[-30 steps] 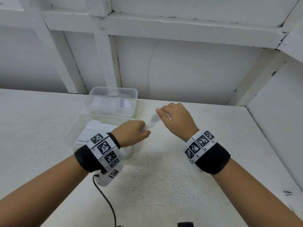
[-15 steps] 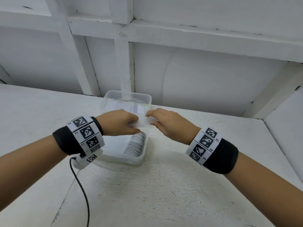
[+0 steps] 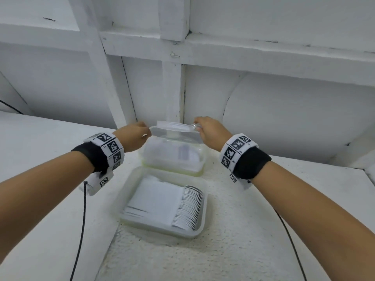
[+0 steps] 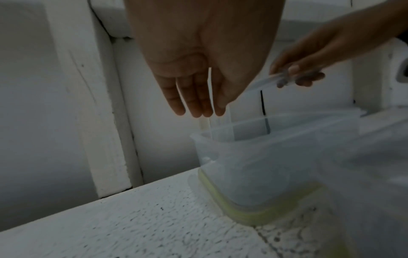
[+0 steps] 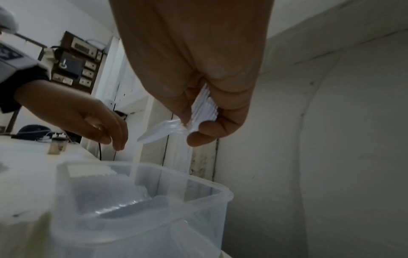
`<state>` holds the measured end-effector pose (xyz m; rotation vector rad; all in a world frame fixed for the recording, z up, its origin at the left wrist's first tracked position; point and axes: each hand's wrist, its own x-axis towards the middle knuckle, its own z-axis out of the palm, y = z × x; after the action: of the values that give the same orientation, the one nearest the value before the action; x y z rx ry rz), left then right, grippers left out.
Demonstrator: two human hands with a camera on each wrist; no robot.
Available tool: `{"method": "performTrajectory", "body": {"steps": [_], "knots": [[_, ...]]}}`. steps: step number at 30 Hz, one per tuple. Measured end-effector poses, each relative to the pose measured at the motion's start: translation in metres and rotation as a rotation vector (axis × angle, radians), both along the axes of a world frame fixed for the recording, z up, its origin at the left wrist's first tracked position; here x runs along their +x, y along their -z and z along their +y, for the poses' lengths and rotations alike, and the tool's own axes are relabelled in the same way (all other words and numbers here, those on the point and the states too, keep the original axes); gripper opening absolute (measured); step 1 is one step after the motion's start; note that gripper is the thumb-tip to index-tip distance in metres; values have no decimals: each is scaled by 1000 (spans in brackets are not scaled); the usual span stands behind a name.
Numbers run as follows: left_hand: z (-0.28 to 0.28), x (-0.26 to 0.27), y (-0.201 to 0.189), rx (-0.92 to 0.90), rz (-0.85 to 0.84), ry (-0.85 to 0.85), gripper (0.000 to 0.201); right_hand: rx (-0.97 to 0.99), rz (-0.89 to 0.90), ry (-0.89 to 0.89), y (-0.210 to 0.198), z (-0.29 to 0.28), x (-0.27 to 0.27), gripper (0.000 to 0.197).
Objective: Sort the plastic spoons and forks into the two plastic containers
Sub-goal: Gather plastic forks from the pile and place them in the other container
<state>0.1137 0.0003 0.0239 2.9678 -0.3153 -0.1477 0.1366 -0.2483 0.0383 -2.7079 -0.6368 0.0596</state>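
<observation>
My right hand (image 5: 198, 108) pinches a stack of white plastic forks (image 3: 176, 126) above the far clear plastic container (image 3: 174, 159), handles angled in; my left hand (image 4: 198, 69) hangs relaxed, holding nothing.

Both forearms reach forward, the right hand (image 3: 210, 131) with fingers (image 5: 203, 135) curled in a pinch, the left hand (image 3: 135, 136) slack, fingers (image 4: 194, 97) straight.

Right hand (image 3: 211, 132) hides the head ends of the cutlery bunch (image 3: 176, 126); spoons or forks, can't tell. Far container (image 3: 174, 157) contents blurred behind cloudy plastic.
</observation>
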Motion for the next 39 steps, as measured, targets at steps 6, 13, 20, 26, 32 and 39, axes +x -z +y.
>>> {"method": "performTrajectory", "body": {"steps": [6,13,20,26,32,39], "knots": [[-10,23,16,216,81,153,36,-119,20,-37,31,22,26,29],[-20,31,31,442,102,243,36,-121,54,-64,53,28,32,35],[-22,35,33,397,82,240,36,-90,126,-59,58,27,36,35],[-21,39,32,340,79,218,34,-95,172,-39,58,26,38,32],[-26,42,33,340,102,246,35,-89,137,-48,54,28,42,33],[-27,46,33,272,127,213,29,-134,72,-70,58,26,39,33]]}}
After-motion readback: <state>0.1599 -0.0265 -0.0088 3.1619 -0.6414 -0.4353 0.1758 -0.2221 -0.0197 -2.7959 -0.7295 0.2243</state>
